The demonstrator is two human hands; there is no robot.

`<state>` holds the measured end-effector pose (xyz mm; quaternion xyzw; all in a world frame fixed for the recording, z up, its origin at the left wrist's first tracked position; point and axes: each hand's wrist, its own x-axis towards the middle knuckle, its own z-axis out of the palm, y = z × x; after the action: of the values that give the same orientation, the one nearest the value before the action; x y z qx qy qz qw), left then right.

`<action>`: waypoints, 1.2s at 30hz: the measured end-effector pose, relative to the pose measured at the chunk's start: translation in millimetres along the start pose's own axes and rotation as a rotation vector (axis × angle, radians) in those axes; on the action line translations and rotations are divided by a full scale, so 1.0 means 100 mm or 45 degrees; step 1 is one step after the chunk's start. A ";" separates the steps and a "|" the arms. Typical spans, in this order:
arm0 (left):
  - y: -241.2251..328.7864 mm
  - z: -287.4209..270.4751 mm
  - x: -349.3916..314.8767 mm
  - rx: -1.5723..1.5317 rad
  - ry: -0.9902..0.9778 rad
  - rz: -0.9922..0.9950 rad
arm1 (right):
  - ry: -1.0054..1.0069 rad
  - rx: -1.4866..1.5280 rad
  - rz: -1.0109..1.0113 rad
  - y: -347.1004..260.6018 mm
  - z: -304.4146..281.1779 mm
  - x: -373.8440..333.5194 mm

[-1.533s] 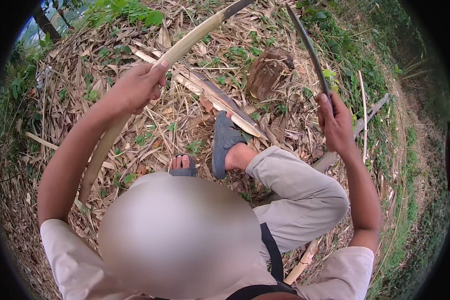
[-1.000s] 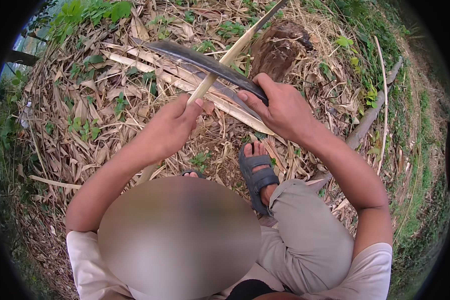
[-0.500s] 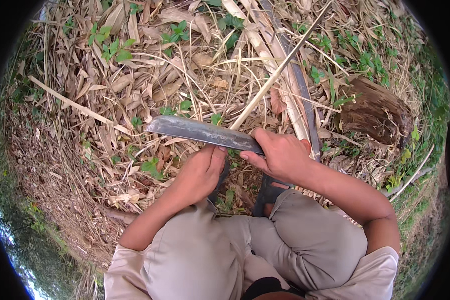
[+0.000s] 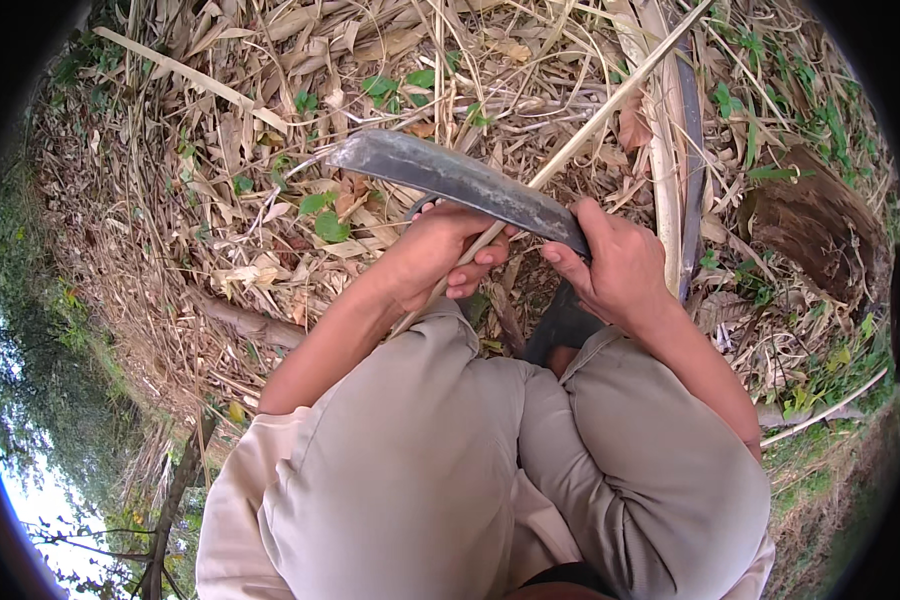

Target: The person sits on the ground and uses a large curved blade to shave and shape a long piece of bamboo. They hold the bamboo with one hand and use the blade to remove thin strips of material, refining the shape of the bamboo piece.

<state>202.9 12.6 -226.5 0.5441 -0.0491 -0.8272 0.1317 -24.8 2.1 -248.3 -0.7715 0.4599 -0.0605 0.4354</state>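
- Crouching over ground strewn with dry leaves (image 4: 220,215), a person works a thin bamboo strip (image 4: 610,110) with a big knife (image 4: 460,180).
- Step in hand, as I judge it: shaving or splitting the strip, with the blade laid across it just above the knees (image 4: 530,440).
- Left hand (image 4: 435,255) is curled shut around the strip's near end, fingers (image 4: 475,265) folded under, just below the blade.
- Right hand (image 4: 620,265) is clamped on the knife handle, thumb along the top; the handle itself is hidden in the fist.
- Blade runs from the right fist up and left, dark and broad, touching or almost touching the strip; the exact contact is hard to see.
- Strip slants from the left hand up toward the upper right, over the litter.
- Next move likely calls for a steady grip on the strip and a controlled push of the blade away from the left fingers.
- Tree stump (image 4: 820,230) sits to the right, well apart.
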 end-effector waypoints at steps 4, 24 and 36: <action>-0.16 0.06 0.11 0.242 0.102 0.085 | 0.083 0.023 0.056 -0.14 0.10 -0.19; -0.57 -0.25 0.20 -0.264 -0.402 0.126 | -0.041 -0.227 0.233 -0.47 0.25 -0.30; -0.48 -0.15 0.11 0.062 -0.122 0.152 | 0.054 -0.349 0.125 -0.18 0.36 -0.24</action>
<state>204.2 56.6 -252.8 0.5029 -0.1079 -0.8416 0.1649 -9.1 46.4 -249.8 -0.7989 0.5102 0.0080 0.3184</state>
